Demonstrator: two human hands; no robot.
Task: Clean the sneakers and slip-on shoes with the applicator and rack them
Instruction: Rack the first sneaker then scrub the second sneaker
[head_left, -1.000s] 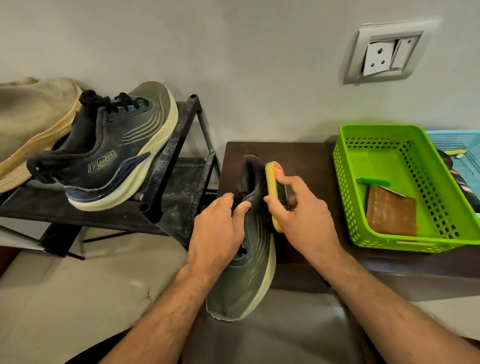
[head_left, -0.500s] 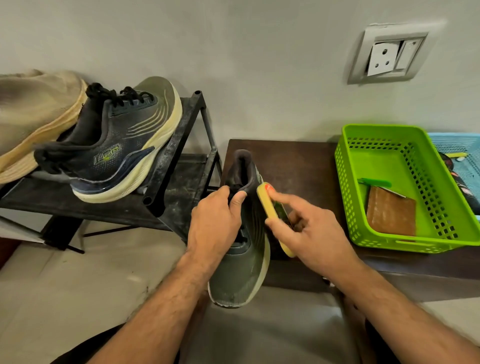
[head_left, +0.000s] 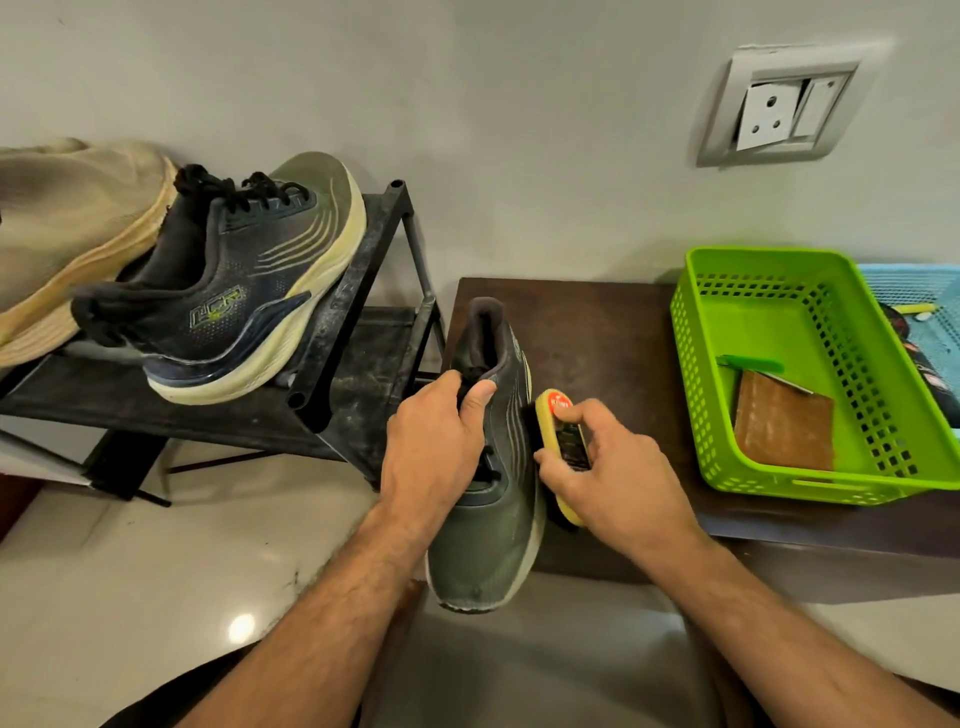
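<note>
At the centre of the frame, the collar of a dark grey-green mesh sneaker with a pale sole (head_left: 483, 525) is being gripped by the left hand (head_left: 434, 447), thumb curled over the opening, so that the shoe is being held toe-down at the near edge of the dark brown wooden table (head_left: 597, 332). The yellow sponge applicator with a red label (head_left: 563, 447) is being pinched by the right hand (head_left: 618, 473) and laid flat against the shoe's right flank. Half a second ago the applicator was being carried higher, near the collar; it is now being drawn down along the side toward the midsole, so a wiping stroke is judged to be under way and this shoe is not yet finished. At left, the matching laced sneaker (head_left: 228, 291) is already being kept on the black metal shoe rack (head_left: 358, 291), beside a beige slip-on shoe (head_left: 67, 239). At right, a lime-green perforated plastic basket (head_left: 691, 364) is being used for a brown cloth (head_left: 784, 421).
</note>
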